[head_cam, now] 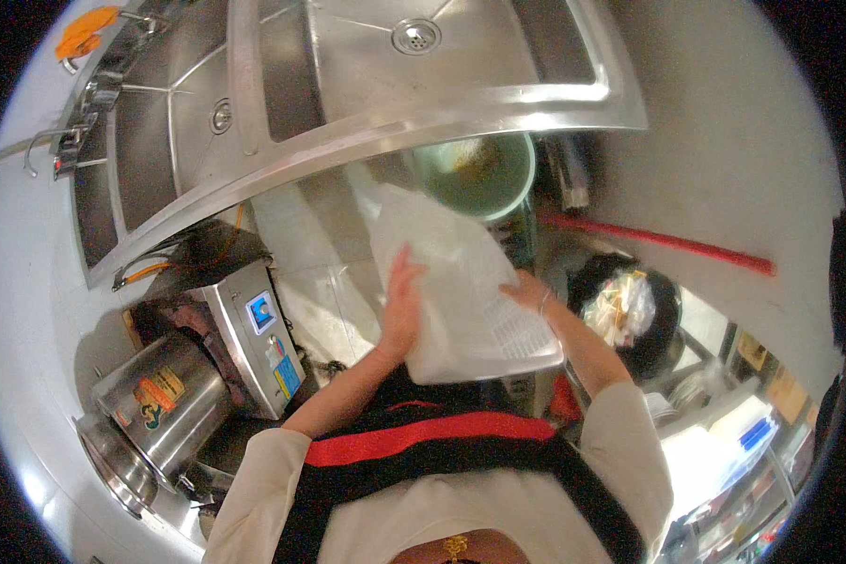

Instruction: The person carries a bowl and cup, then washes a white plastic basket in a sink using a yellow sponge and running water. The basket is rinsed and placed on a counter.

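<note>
A white plastic sack (451, 282) with a printed panel of writing hangs before my body, its narrower end pointing away from me. My right hand (529, 290) grips the sack's right edge, thumb on top. By the left edge is my left hand (403, 303), blurred by motion, fingers spread; whether it touches the plastic is unclear. Beyond the far end of the sack, partly under the sink's front edge, stands a pale green tub (500, 183) with something brownish inside.
A steel double-basin sink (366, 127) spans the far side. To the left stand a steel machine with a control panel (257, 338) and a steel drum (169, 402). On the right are a red pole (677, 247), a black bin with rubbish (620, 310) and a cluttered shelf (719, 444).
</note>
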A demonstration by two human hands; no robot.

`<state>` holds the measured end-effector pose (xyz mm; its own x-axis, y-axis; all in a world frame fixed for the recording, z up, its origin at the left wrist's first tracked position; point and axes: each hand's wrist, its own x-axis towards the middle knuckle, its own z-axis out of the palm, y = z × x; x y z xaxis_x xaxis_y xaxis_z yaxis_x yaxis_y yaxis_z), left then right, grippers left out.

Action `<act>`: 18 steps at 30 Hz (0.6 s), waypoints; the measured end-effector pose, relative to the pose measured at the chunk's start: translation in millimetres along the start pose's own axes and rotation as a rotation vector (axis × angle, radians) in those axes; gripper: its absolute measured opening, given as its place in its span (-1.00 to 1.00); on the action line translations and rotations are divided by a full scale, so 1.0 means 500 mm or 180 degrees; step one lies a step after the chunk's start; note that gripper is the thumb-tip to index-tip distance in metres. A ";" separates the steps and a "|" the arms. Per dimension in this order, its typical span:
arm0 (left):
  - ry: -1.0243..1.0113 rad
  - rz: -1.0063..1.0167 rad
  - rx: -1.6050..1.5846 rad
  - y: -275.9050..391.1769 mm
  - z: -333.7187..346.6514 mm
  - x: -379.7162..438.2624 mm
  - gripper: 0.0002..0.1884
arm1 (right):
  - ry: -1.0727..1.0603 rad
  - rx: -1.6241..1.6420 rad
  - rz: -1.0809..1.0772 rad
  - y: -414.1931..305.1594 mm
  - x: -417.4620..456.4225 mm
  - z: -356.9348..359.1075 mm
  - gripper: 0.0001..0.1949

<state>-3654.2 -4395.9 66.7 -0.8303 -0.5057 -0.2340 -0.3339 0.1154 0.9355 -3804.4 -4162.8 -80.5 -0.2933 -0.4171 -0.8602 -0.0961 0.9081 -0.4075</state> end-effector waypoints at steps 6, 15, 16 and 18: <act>-0.1838 0.1063 -0.1181 0.319 0.035 -0.004 -0.58 | -0.0060 0.0221 -0.0037 -0.077 -0.146 -0.036 -0.40; -0.0494 0.2275 -0.1198 0.431 -0.169 -0.028 -0.63 | -0.3521 0.3813 -0.3016 -0.383 -0.442 -0.235 -0.33; -0.0315 0.2033 -0.1043 0.421 -0.196 -0.044 -0.65 | -0.3513 0.3896 -0.3192 -0.403 -0.445 -0.232 -0.32; -0.0061 0.1403 -0.1081 0.373 -0.216 -0.071 -0.68 | -0.3234 0.3892 -0.3508 -0.448 -0.445 -0.237 -0.29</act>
<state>-3638.7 -4448.8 278.3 -0.8679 -0.4560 0.1971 0.2069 0.0288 0.9779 -3830.3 -4269.2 238.7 0.0424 -0.9700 0.2396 0.9219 -0.0545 -0.3837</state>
